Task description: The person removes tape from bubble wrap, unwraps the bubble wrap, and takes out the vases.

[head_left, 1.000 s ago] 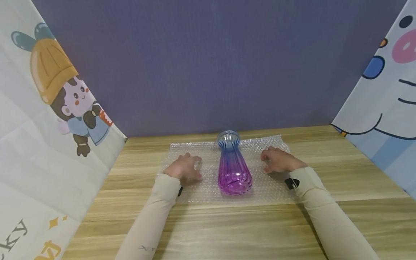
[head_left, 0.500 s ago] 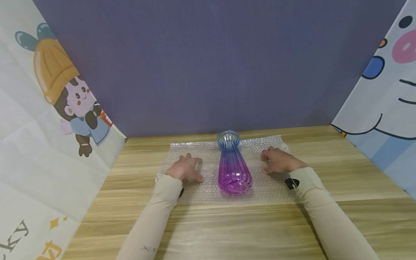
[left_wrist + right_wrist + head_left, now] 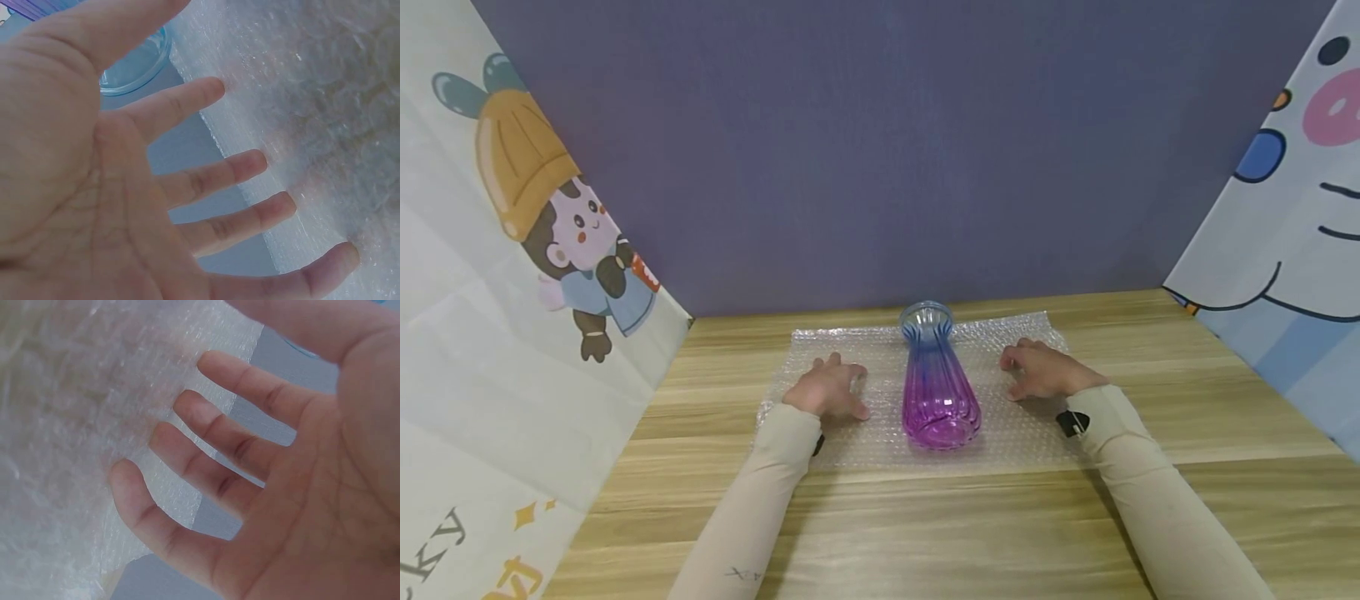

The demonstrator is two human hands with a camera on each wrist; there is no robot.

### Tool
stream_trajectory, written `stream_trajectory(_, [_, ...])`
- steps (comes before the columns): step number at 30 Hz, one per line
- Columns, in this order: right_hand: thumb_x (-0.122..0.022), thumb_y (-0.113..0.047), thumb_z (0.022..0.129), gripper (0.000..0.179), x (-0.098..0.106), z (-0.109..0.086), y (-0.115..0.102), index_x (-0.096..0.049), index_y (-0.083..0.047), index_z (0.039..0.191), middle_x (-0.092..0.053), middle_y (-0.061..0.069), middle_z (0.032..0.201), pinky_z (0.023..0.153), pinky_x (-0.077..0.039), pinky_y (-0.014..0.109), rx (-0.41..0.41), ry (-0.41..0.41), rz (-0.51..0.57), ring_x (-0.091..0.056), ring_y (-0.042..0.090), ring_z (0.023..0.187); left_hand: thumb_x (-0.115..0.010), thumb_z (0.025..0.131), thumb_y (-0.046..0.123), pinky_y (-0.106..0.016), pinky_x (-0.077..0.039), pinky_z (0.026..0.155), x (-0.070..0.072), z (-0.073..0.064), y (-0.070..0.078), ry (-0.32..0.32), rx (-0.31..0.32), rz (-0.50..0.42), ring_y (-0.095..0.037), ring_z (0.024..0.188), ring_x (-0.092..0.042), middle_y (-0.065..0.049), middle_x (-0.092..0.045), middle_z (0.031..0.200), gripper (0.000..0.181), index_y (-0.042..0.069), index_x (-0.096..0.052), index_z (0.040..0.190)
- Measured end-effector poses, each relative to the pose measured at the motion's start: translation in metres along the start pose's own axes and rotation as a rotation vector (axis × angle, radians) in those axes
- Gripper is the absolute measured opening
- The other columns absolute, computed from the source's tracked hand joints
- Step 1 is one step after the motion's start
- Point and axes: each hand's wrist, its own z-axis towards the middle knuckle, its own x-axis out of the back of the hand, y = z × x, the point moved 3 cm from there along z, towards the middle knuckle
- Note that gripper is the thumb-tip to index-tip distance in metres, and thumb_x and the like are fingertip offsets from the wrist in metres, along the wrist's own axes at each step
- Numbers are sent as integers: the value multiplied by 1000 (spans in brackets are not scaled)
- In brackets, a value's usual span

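A ribbed glass vase (image 3: 940, 392), blue at the neck and purple at the base, lies on its side on a sheet of bubble wrap (image 3: 880, 446). Its mouth points away from me. To the left of the vase, my left hand (image 3: 827, 390) rests its fingertips on the wrap, fingers spread. My right hand (image 3: 1043, 371) does the same on the other side, fingers slightly bent. Both wrist views show fingertips (image 3: 253, 164) meeting the bubble wrap (image 3: 81, 412) and nothing held in either palm. Part of the vase rim (image 3: 134, 72) shows behind the left thumb.
The wood-grain table (image 3: 925, 533) ends at a dark blue-grey back wall (image 3: 910, 150). White panels with cartoon prints stand at the left (image 3: 475, 333) and right (image 3: 1315, 250).
My left hand has shifted very slightly to the right, its fingers still spread on the wrap. The right hand, the vase and the bubble wrap stay where they were.
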Motion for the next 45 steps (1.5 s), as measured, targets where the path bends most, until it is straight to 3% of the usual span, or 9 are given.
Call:
stream_trajectory(14, [-76, -27, 88, 37, 1, 1, -3, -66, -2, 114, -62, 14, 105, 90, -51, 54, -5, -10, 3, -59, 32, 99, -85, 80, 40, -72, -29, 118, 0, 1, -1, 15, 7, 21, -54, 152, -22, -23, -31, 164, 81, 23, -50, 152])
stream_trajectory(21, [-74, -22, 89, 35, 8, 3, -4, -66, 1, 114, -69, 18, 106, 85, -54, 51, 26, 76, 6, -64, 30, 95, -85, 81, 39, -71, -28, 118, 1, 0, 0, 19, -2, 20, -55, 152, -21, -24, -30, 165, 79, 23, -51, 151])
stream_trajectory(28, [-70, -21, 95, 38, 19, 1, -11, -62, 3, 123, -70, 23, 111, 85, -56, 53, 25, 145, 73, -67, 35, 99, -85, 81, 38, -71, -27, 119, 1, -1, 1, 15, 4, 17, -55, 152, -21, -23, -30, 165, 79, 22, -51, 151])
stream_trajectory(38, [-63, -33, 102, 40, 27, 5, -26, -60, -4, 130, -70, 15, 114, 87, -58, 47, 5, 251, 264, -67, 29, 103, -84, 81, 38, -71, -28, 119, 1, 0, -1, 20, 10, 16, -54, 152, -20, -22, -28, 166, 77, 24, -53, 150])
stream_trajectory(45, [-61, -38, 103, 50, 25, 6, -33, -56, -2, 137, -69, 20, 122, 91, -58, 51, 9, 248, 304, -67, 34, 109, -83, 82, 36, -71, -23, 120, 0, 0, 0, 10, 18, -3, -54, 154, -16, -23, -20, 169, 77, 23, -52, 151])
